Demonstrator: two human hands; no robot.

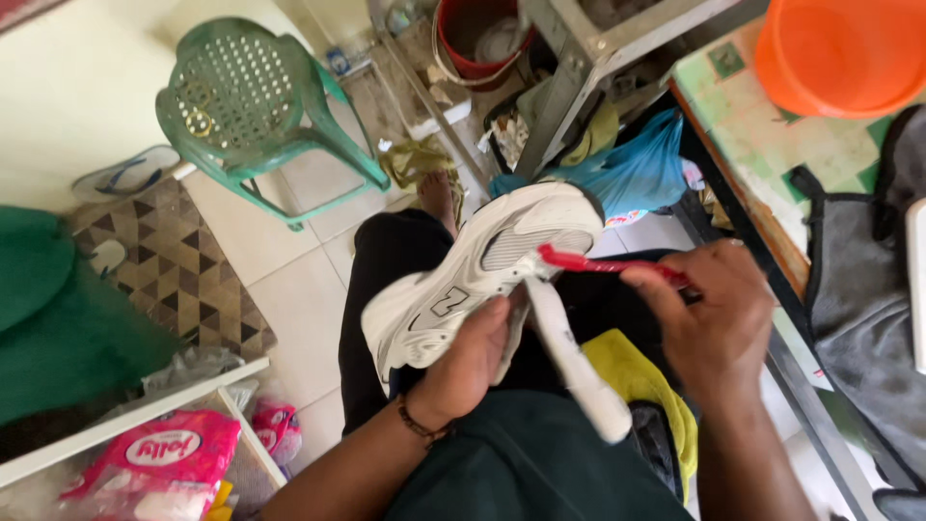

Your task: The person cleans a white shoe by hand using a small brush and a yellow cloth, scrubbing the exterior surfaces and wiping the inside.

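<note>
My left hand (pixel 470 359) grips a white sneaker (pixel 473 265) from below, over my lap, with its toe pointing up and right. A white strip, either a loose insole or the tongue (pixel 571 352), hangs out of the shoe toward me. My right hand (pixel 712 323) holds a red-handled brush (pixel 603 263) by its handle, and the brush head touches the sneaker's side near the opening. A yellow cloth (pixel 637 378) lies on my lap under the hands. A beaded bracelet sits on my left wrist.
A green plastic stool (pixel 253 106) stands on the tiled floor ahead to the left. An orange basin (pixel 839 53) and a grey bag (pixel 858 289) rest on a table at right. A blue plastic bag (pixel 632 174), a red bucket (pixel 479 39) and pink packets (pixel 159 463) lie around.
</note>
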